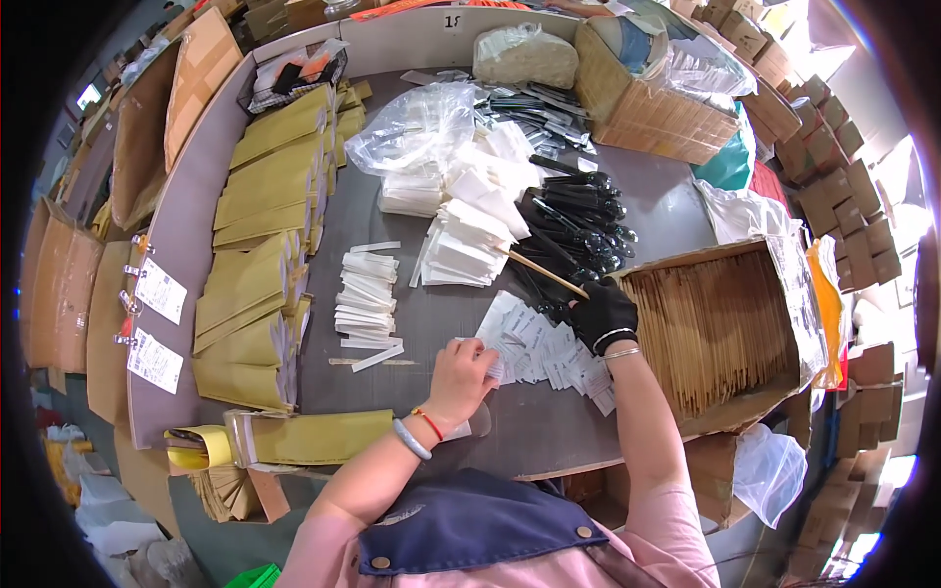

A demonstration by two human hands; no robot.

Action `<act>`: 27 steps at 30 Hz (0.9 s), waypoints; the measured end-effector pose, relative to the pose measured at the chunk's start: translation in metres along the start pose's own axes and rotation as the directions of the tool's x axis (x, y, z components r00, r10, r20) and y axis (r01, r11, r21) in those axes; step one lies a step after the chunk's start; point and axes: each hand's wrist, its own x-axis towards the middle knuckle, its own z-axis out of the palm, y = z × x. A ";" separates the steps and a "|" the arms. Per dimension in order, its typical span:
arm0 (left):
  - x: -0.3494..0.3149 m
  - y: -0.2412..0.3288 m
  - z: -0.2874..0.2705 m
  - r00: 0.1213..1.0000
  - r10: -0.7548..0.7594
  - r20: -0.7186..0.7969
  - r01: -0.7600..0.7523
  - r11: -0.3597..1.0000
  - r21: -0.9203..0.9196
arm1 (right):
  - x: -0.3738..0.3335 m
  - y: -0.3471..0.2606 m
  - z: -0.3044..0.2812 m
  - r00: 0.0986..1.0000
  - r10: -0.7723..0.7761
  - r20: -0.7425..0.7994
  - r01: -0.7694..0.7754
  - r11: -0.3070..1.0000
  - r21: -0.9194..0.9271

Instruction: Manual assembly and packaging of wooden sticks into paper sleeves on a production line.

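Note:
My right hand (604, 314), in a black glove, grips one end of a thin wooden stick (545, 272). Its other end points up and left, over a stack of white paper sleeves (463, 245). My bare left hand (461, 374) has its fingers bent together at the left edge of a spread of printed paper slips (544, 345), and a slip shows at its fingertips. Black plastic-wrapped utensils (578, 230) lie just beyond my right hand. A carton (790, 323) at the right is packed with thin brown sticks or sheets.
Olive-yellow padded envelopes (260, 211) are stacked along the left, and one (323, 437) lies at the near edge. A small pile of narrow white strips (368, 294) sits mid-table. A clear plastic bag (417, 127) covers more sleeves. At the back right stands a cardboard box (667, 122).

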 end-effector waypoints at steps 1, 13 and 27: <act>-0.001 0.000 -0.002 0.998 0.019 -0.054 -0.019 1.000 -0.004 | 0.002 0.001 0.003 1.000 -0.018 -0.002 0.018 1.000 0.010; -0.042 -0.012 -0.066 0.944 -0.303 0.132 0.325 0.774 -0.544 | 0.008 0.005 0.014 0.987 -0.114 -0.111 0.108 0.992 -0.062; -0.143 -0.031 -0.029 0.992 0.105 0.069 -0.116 0.977 0.178 | -0.069 -0.038 0.034 0.752 -0.509 0.419 0.419 0.860 0.293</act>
